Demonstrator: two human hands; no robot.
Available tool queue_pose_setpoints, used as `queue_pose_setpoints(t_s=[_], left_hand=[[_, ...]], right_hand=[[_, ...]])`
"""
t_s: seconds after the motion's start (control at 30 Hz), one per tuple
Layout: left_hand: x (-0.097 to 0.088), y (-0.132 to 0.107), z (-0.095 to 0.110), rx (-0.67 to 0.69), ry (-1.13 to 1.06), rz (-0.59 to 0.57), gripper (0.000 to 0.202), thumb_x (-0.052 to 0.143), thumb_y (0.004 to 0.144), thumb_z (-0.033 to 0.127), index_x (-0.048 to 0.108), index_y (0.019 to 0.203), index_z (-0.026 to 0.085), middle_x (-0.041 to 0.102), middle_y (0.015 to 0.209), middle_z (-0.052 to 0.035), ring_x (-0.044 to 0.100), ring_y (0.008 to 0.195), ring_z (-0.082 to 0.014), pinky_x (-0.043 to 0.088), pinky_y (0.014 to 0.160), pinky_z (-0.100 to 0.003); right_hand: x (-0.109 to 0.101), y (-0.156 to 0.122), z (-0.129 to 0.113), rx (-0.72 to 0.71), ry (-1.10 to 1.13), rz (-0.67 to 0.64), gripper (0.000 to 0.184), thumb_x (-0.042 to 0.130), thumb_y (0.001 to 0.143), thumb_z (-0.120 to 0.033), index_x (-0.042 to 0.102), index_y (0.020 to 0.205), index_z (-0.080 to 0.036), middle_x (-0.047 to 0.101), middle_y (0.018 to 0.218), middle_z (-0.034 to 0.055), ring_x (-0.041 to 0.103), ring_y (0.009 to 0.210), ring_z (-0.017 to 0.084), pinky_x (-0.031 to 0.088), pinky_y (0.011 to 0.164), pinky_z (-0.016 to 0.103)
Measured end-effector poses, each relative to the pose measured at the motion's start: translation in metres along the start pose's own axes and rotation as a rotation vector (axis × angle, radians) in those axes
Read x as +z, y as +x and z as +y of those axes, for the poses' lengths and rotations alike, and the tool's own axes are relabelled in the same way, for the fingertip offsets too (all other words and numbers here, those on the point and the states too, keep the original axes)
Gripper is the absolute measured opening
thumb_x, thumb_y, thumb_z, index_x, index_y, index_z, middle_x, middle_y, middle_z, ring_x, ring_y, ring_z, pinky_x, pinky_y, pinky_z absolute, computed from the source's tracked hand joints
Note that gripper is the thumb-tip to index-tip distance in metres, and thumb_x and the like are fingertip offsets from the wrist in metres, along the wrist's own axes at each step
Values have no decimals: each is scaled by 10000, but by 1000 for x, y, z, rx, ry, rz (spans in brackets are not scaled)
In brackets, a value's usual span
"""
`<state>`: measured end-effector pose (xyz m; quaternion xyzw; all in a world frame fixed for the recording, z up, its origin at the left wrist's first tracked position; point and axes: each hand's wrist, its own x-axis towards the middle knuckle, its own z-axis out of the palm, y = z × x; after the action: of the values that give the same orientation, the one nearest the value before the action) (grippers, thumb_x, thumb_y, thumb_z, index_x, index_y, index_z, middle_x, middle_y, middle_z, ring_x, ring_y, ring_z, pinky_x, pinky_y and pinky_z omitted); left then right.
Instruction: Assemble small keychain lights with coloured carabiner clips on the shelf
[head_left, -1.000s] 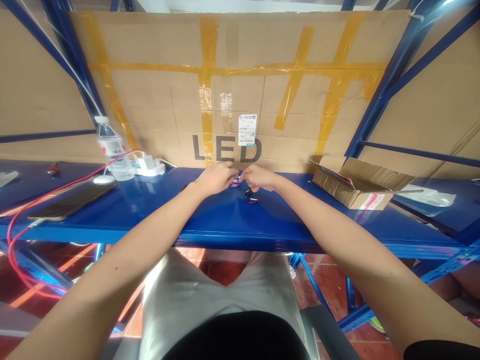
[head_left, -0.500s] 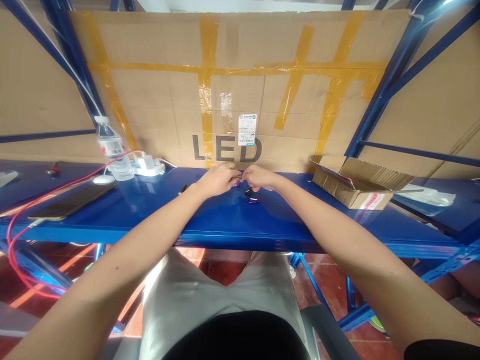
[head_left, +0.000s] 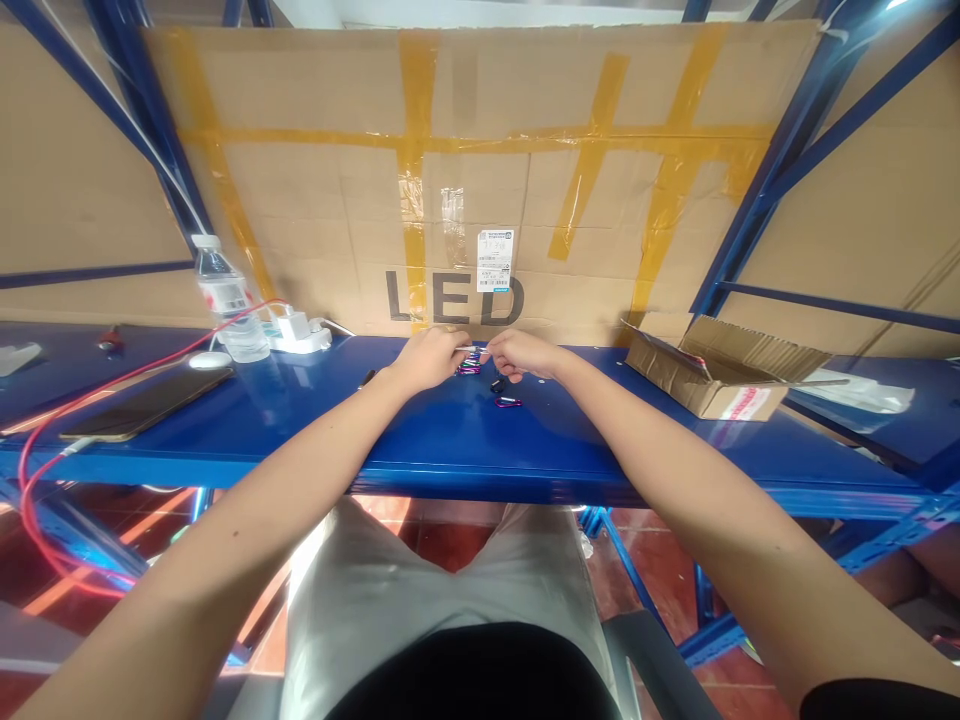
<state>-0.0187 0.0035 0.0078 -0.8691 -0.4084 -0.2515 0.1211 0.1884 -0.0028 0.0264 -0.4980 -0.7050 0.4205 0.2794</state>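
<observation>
My left hand [head_left: 433,357] and my right hand [head_left: 523,355] face each other at the back of the blue shelf top, fingers pinched. A small whitish, thin piece [head_left: 472,348] spans the gap between their fingertips; its kind is too small to make out. Just below the left fingertips lies a cluster of small purple and metallic carabiners [head_left: 469,367]. Under the right hand rests a small black item [head_left: 498,384], perhaps another carabiner. Closer to me, a magenta carabiner [head_left: 508,402] lies by itself. A dark slim object [head_left: 367,379] is partly hidden behind my left forearm.
An open cardboard box [head_left: 720,370] stands at the right. On the left are a water bottle [head_left: 231,300], a white power strip [head_left: 300,338], a phone [head_left: 146,405] and a red cable [head_left: 112,378]. A large cardboard sheet [head_left: 330,230] closes off the back.
My fingertips have drawn slightly apart, and the whitish piece now shows between them. More of the carabiner cluster is visible beneath. The other things stay put.
</observation>
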Motion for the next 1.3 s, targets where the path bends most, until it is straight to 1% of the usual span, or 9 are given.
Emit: queue_pose_setpoints(t_s=[0.2, 0.3, 0.43, 0.6, 0.73, 0.87, 1.0, 1.13, 1.3], left_hand=[[6, 3, -11, -18, -295, 40, 191, 576, 915, 239, 729, 1020, 194, 766, 1011, -74, 681, 939, -242, 489, 830, -346], [4, 3, -6, 43, -408, 55, 169, 584, 904, 254, 715, 993, 197, 755, 955, -47, 666, 895, -215, 474, 783, -318], [1, 2, 2, 83, -505, 52, 142, 599, 894, 283, 698, 960, 205, 739, 953, -30, 650, 883, -195, 458, 752, -296], [4, 5, -2, -42, -658, -12, 188, 693, 818, 348, 662, 898, 181, 694, 858, -33, 611, 766, -174, 453, 675, -292], [4, 5, -6, -143, -761, -65, 211, 692, 819, 365, 667, 899, 171, 668, 804, -32, 586, 697, -159, 437, 623, -290], [3, 4, -5, -128, -809, -42, 229, 708, 812, 370, 687, 921, 170, 656, 778, -23, 575, 688, -156, 435, 636, -296], [2, 6, -1, -178, -892, 26, 314, 769, 779, 405, 714, 971, 162, 713, 898, -63, 637, 821, -195, 489, 747, -328], [0, 9, -2, -294, -1289, 50, 561, 538, 923, 654, 720, 1015, 132, 740, 1104, -168, 681, 1067, -259, 536, 894, -367], [3, 8, -8, -417, -1550, -21, 871, 235, 927, 825, 719, 1080, 116, 742, 1156, -221, 705, 1076, -311, 579, 798, -390]], right_hand=[[-3, -1, 0, -1, 30, -33, 192, 652, 927, -262, 670, 782, -138, 696, 712, 102, 668, 643, 182, 567, 608, 292], [-3, 0, 2, -97, 42, -17, 249, 705, 923, -360, 695, 812, -138, 729, 784, 107, 707, 741, 187, 594, 722, 306], [-3, 0, 2, -233, 34, -64, 165, 752, 880, -284, 723, 805, -140, 758, 814, 83, 722, 802, 167, 566, 765, 273], [-2, 2, 1, -234, 16, -4, 88, 765, 832, -142, 682, 802, -145, 754, 724, 58, 725, 731, 165, 542, 684, 250], [-1, 1, -1, -228, -66, 62, 202, 769, 782, -44, 615, 840, -162, 737, 699, 27, 697, 648, 148, 506, 605, 233], [0, -5, -4, -208, -149, -31, 158, 728, 885, -177, 600, 794, -172, 672, 652, -1, 637, 582, 120, 470, 568, 225], [3, -10, -8, -216, -130, -79, 308, 645, 980, -329, 565, 717, -190, 514, 532, -46, 492, 475, 94, 476, 557, 242], [12, -11, -13, -220, -193, 20, 247, 632, 977, -293, 575, 757, -197, 457, 528, -56, 460, 428, 106, 465, 517, 266], [38, -15, -16, -352, -427, 63, 287, 442, 1045, -276, 656, 888, -166, 661, 789, 61, 605, 579, 168, 501, 598, 309]])
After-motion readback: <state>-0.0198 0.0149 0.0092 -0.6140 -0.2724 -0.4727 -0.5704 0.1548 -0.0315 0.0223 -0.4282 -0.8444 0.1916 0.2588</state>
